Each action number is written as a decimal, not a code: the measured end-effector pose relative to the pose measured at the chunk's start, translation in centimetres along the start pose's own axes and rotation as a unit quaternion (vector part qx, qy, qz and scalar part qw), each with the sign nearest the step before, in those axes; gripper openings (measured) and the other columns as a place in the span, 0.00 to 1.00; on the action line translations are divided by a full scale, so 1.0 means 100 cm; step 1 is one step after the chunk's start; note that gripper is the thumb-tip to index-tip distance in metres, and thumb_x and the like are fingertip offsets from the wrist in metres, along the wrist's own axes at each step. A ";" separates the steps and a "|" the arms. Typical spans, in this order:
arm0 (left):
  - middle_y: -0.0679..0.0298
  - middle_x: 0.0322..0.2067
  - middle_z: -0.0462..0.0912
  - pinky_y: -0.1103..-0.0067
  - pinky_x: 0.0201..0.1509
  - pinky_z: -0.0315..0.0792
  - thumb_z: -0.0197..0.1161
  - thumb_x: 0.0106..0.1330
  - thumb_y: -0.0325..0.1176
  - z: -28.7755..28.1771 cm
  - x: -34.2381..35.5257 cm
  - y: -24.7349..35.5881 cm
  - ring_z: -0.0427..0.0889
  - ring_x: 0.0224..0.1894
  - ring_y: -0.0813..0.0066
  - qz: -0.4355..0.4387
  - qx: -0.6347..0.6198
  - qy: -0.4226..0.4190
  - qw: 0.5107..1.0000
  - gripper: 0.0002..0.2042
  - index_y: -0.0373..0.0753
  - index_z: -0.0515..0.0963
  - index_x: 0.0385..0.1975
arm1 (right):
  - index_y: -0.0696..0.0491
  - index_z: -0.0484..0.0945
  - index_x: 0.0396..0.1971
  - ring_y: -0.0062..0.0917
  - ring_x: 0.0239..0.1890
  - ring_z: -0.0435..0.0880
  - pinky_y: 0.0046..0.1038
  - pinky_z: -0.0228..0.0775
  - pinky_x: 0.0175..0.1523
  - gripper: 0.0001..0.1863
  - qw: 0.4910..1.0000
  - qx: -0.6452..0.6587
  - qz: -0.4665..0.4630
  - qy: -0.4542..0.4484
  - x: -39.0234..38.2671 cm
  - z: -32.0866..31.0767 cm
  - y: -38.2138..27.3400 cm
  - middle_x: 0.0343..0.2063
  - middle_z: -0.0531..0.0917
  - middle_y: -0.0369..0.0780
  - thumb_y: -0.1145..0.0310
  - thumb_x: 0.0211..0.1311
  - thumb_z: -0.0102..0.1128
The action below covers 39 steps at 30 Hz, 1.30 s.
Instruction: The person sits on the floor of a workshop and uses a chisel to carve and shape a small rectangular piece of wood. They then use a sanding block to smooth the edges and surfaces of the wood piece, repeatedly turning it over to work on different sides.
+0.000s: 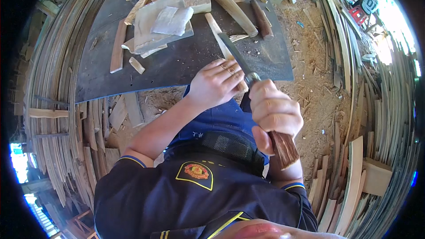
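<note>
Over the near edge of the dark table (168, 73), we see the left hand (219, 79) closed around the near part of a pale wooden strip (222, 46), with a short stub showing just past the fingers. From that grip the strip runs far and slightly left — whether its far end touches the tabletop, we cannot tell. To its right, the right hand (276, 110) is clenched on the brown wooden handle of a knife (239, 57), whose rough butt sticks out on the near side of the fist. The blade points far and left, just beside the strip's right edge — we cannot tell if the two meet. Farther left on the table we find a stack of boards (157, 28) and a reddish-brown piece of wood (118, 46); toward the far right lie a thick wooden pole (223, 2) and another bladed tool (260, 17). Wood scraps litter the floor (310, 84) at right.
</note>
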State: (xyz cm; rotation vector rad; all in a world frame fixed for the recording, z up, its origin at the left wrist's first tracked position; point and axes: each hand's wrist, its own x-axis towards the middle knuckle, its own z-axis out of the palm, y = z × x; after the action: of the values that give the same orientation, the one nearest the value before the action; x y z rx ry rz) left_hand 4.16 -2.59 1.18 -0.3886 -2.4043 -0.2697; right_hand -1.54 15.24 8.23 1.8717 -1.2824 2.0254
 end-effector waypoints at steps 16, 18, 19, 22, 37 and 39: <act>0.61 0.50 0.85 0.68 0.61 0.76 0.69 0.52 0.30 -0.001 0.003 -0.002 0.82 0.58 0.63 -0.043 0.000 0.011 0.999 0.14 0.37 0.83 0.40 | 0.55 0.69 0.13 0.30 0.18 0.71 0.35 0.64 0.30 0.13 1.000 0.008 -0.025 -0.010 0.016 -0.002 0.014 0.15 0.72 0.36 0.74 0.51 0.63; 0.57 0.50 0.84 0.68 0.60 0.77 0.69 0.52 0.30 -0.001 0.001 -0.001 0.82 0.57 0.63 -0.034 -0.008 0.017 0.999 0.15 0.36 0.83 0.41 | 0.55 0.69 0.13 0.31 0.19 0.71 0.35 0.64 0.31 0.12 1.000 0.015 -0.010 0.000 0.012 -0.002 0.003 0.15 0.72 0.37 0.76 0.48 0.62; 0.56 0.50 0.84 0.68 0.59 0.77 0.69 0.52 0.30 0.001 0.001 0.000 0.83 0.56 0.62 -0.029 -0.014 0.020 0.999 0.15 0.36 0.83 0.41 | 0.55 0.69 0.13 0.32 0.19 0.71 0.35 0.64 0.31 0.10 1.000 0.022 -0.003 0.001 0.007 -0.001 -0.006 0.16 0.71 0.37 0.78 0.45 0.61; 0.53 0.50 0.84 0.68 0.59 0.78 0.69 0.51 0.30 0.006 -0.003 -0.005 0.83 0.55 0.62 -0.007 -0.026 0.003 1.000 0.16 0.36 0.83 0.41 | 0.55 0.69 0.13 0.32 0.20 0.72 0.34 0.65 0.32 0.10 1.000 0.016 -0.014 0.001 -0.002 0.003 -0.004 0.16 0.71 0.37 0.78 0.46 0.61; 0.58 0.49 0.84 0.71 0.61 0.76 0.71 0.51 0.32 -0.003 0.001 -0.001 0.82 0.56 0.63 -0.038 0.012 0.007 0.999 0.17 0.38 0.82 0.43 | 0.55 0.69 0.13 0.34 0.19 0.71 0.34 0.65 0.31 0.08 0.999 0.029 -0.012 0.010 0.013 -0.003 0.013 0.16 0.70 0.37 0.81 0.42 0.58; 0.57 0.49 0.84 0.71 0.61 0.76 0.71 0.51 0.33 -0.001 0.003 -0.004 0.82 0.56 0.63 -0.034 0.012 0.013 0.999 0.17 0.38 0.82 0.42 | 0.56 0.69 0.13 0.34 0.20 0.72 0.35 0.66 0.31 0.08 1.000 0.024 -0.011 0.003 0.017 -0.005 0.013 0.16 0.70 0.38 0.81 0.41 0.58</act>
State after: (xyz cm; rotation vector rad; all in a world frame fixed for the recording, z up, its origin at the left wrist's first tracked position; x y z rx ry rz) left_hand 3.89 -2.89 1.38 -0.2920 -2.3965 -0.2732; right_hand -3.11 13.97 9.10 1.8909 -1.2178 2.0665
